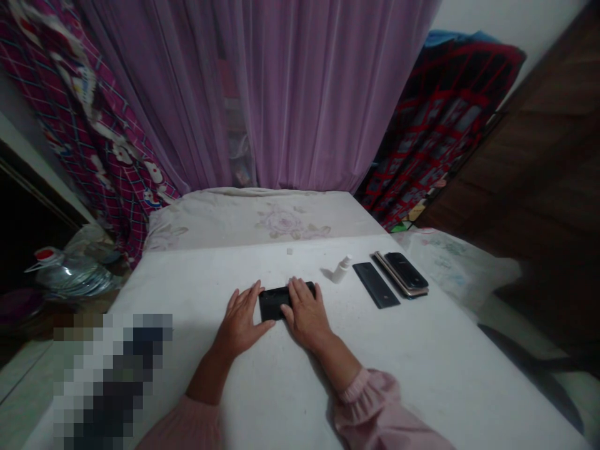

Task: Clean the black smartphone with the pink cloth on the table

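A black phone [274, 304] lies sideways on the white tabletop, its right part covered by fingers. My left hand [241, 319] grips its left end, fingertips at the upper corner and thumb along the lower edge. Across the right part of the phone, my right hand [307, 312] rests with its fingers laid flat and its thumb on the dark surface. Whether anything thin lies under those fingers is hidden. A small white spray bottle [342, 270] stands upright to the right of my right hand. Beyond the hands sits a tiny pale square piece [289, 251].
Right of the bottle lie a dark flat phone or back panel [376, 285] and a stack of phones [405, 274]. A blurred-out object [117, 381] is at the lower left. Purple curtains [304, 94] hang behind the table; a large water bottle [70, 272] stands left of it.
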`<state>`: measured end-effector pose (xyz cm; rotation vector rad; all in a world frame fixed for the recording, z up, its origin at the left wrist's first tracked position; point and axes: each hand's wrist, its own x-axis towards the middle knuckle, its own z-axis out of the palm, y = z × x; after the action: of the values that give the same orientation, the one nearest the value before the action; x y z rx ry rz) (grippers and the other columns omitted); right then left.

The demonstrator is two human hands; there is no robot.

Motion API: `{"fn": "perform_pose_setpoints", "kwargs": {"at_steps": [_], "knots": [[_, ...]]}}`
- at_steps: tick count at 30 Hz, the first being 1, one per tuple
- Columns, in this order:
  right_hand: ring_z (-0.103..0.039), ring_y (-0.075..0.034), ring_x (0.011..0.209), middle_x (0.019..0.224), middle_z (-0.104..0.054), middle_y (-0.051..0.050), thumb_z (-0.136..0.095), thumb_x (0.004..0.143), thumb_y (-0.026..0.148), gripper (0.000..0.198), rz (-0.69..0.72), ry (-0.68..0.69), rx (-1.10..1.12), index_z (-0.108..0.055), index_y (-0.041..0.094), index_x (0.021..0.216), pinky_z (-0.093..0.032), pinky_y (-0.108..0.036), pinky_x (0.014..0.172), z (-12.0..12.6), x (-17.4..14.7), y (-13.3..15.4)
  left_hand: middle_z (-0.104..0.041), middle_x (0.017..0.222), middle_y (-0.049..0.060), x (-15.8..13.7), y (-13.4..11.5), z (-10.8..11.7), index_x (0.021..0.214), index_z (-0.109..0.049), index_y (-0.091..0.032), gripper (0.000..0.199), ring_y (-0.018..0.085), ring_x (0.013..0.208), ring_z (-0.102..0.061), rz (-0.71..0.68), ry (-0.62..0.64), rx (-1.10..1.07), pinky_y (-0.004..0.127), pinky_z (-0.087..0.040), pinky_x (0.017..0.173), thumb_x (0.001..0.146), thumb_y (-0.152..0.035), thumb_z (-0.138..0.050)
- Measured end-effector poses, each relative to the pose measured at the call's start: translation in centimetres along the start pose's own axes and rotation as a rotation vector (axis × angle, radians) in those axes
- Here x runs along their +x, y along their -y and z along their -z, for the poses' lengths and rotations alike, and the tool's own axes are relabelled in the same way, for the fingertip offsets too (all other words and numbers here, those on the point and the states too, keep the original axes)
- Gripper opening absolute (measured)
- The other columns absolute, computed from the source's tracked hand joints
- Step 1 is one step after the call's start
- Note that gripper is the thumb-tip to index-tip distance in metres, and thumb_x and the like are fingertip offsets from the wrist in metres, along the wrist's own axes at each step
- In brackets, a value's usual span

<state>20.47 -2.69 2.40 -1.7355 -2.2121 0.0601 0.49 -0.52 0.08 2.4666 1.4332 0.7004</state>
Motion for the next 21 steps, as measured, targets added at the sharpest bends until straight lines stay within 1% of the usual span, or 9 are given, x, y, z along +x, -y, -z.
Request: {"fn": "perform_pose_setpoints", "kwargs": {"at_steps": [3,5,6,9,12,14,17,19,21], "knots": [[-0.033,-0.029,0.140,0.151,-0.037,-0.016,-0.042,0.097,0.044,0.056,0.145,0.014,0.049,-0.041,0.012,0.143,-0.017,-0.057,0.115,-0.1,-1.5,1.8,-0.055,0.138,0.011,0.0,-0.1,0.0,0.152,-0.006,-0.023,0.090,0.028,0.132,-0.046,-0.012,-0.003,0.003,0.053,-0.022,0.115,0.083,-0.039,-0.062],[-0.033,-0.027,0.141,0.151,-0.038,-0.014,-0.043,0.097,0.043,0.055,0.202,0.010,0.052,-0.040,0.015,0.144,-0.015,-0.056,0.116,0.1,-3.0,1.3,-0.055,0.138,0.011,0.0,-0.1,0.0,0.152,-0.005,-0.022,0.092,0.028,0.132,-0.046,-0.015,-0.014,0.004,0.053,-0.022,0.115,0.082,-0.039,-0.063],[-0.033,-0.027,0.140,0.151,-0.038,-0.014,-0.043,0.097,0.042,0.054,0.206,0.005,0.043,-0.040,0.015,0.144,-0.015,-0.056,0.116,0.2,-3.7,0.6,-0.055,0.138,0.011,0.0,-0.1,0.0,0.152,-0.005,-0.023,0.093,0.028,0.132,-0.045,-0.015,-0.016,0.003,0.054,-0.021,0.115,0.082,-0.039,-0.063],[-0.036,-0.030,0.139,0.150,-0.038,-0.016,-0.044,0.097,0.037,0.052,0.104,-0.021,-0.017,-0.040,0.013,0.143,-0.017,-0.059,0.114,0.6,-4.3,-2.2,-0.055,0.139,0.010,0.0,-0.1,0.0,0.152,-0.005,-0.023,0.092,0.028,0.132,-0.045,-0.011,-0.009,-0.004,0.054,-0.021,0.115,0.082,-0.039,-0.063],[-0.039,-0.032,0.137,0.149,-0.039,-0.018,-0.043,0.097,0.034,0.051,-0.028,-0.032,-0.060,-0.042,0.011,0.142,-0.020,-0.061,0.111,0.6,-2.9,-3.7,-0.055,0.139,0.010,0.0,0.0,-0.1,0.152,-0.005,-0.024,0.092,0.029,0.132,-0.045,-0.010,-0.007,-0.012,0.054,-0.020,0.115,0.082,-0.038,-0.063],[-0.038,-0.033,0.137,0.149,-0.039,-0.018,-0.042,0.097,0.034,0.050,-0.060,-0.032,-0.053,-0.043,0.010,0.141,-0.021,-0.061,0.111,0.5,-1.6,-3.1,-0.055,0.138,0.010,0.0,0.0,-0.1,0.152,-0.006,-0.024,0.091,0.029,0.132,-0.045,-0.011,-0.013,-0.009,0.055,-0.021,0.115,0.082,-0.038,-0.063],[-0.035,-0.031,0.139,0.150,-0.038,-0.018,-0.041,0.097,0.038,0.053,0.005,-0.021,-0.005,-0.043,0.010,0.142,-0.019,-0.060,0.113,0.0,-0.8,-0.8,-0.055,0.137,0.010,0.0,0.1,-0.2,0.152,-0.006,-0.024,0.091,0.029,0.131,-0.046,-0.015,-0.023,0.002,0.055,-0.022,0.114,0.082,-0.038,-0.063],[-0.034,-0.030,0.140,0.150,-0.038,-0.017,-0.042,0.097,0.042,0.055,0.092,-0.013,0.027,-0.042,0.010,0.142,-0.017,-0.058,0.114,-0.1,-1.4,0.5,-0.055,0.138,0.011,-0.1,0.1,-0.3,0.152,-0.005,-0.024,0.091,0.029,0.130,-0.046,-0.020,-0.028,0.007,0.055,-0.022,0.114,0.083,-0.038,-0.063],[-0.033,-0.029,0.140,0.150,-0.038,-0.016,-0.044,0.097,0.042,0.055,0.159,-0.018,0.039,-0.042,0.012,0.143,-0.016,-0.058,0.115,-0.1,-2.7,0.7,-0.054,0.138,0.011,-0.1,0.2,-0.3,0.152,-0.005,-0.024,0.090,0.028,0.131,-0.046,-0.028,-0.027,0.008,0.054,-0.021,0.115,0.083,-0.039,-0.062]]}}
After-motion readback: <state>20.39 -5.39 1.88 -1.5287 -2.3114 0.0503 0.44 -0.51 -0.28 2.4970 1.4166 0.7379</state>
